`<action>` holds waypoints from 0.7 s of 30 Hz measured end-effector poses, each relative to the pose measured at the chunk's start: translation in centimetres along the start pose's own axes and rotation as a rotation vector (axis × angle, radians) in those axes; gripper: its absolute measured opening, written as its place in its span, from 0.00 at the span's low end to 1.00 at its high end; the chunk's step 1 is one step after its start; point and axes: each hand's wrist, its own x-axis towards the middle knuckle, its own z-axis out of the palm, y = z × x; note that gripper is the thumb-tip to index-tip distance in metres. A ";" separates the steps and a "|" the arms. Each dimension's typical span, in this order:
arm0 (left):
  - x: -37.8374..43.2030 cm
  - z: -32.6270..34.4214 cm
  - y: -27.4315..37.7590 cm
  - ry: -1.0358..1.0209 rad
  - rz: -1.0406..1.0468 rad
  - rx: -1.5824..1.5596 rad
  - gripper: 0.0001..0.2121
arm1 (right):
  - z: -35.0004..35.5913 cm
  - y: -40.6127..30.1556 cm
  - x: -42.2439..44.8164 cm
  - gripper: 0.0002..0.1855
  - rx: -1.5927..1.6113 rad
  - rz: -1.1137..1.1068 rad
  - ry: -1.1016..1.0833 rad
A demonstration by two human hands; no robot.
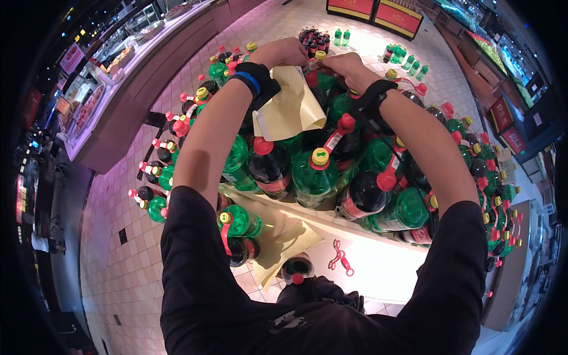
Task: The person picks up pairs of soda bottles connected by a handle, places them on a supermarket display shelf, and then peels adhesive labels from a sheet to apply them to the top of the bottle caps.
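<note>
Both my arms reach over a tightly packed stack of soda bottles, green and dark ones. My left hand (295,52) is at the far side, its fingers bent down by the top edge of a yellow paper sheet (288,104). Close to its right, my right hand (344,66) has its fingers at a red plastic carrying handle near a yellow-capped bottle (320,55); its exact grip is unclear. Nearer to me stand a yellow-capped green bottle (315,177) and a dark cola bottle (270,166), several bottles being joined in pairs by red handles.
Loose red handles (341,258) lie on a white surface below the stack, beside another yellow sheet (288,248) and a cola bottle (297,266). More bottles (314,40) stand on the tiled floor beyond. A long food counter (146,75) runs at the left.
</note>
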 end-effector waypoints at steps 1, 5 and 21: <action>-0.1 0.3 -0.3 -0.007 -0.011 -0.003 0.16 | 0.7 0.6 0.2 0.13 0.001 0.008 -0.010; 0.3 1.1 -0.6 0.000 -0.041 0.004 0.18 | 1.5 1.1 0.3 0.12 0.042 -0.121 0.013; 1.3 1.3 -0.8 -0.024 -0.062 -0.084 0.19 | 2.4 0.6 -1.1 0.11 0.024 -0.196 0.137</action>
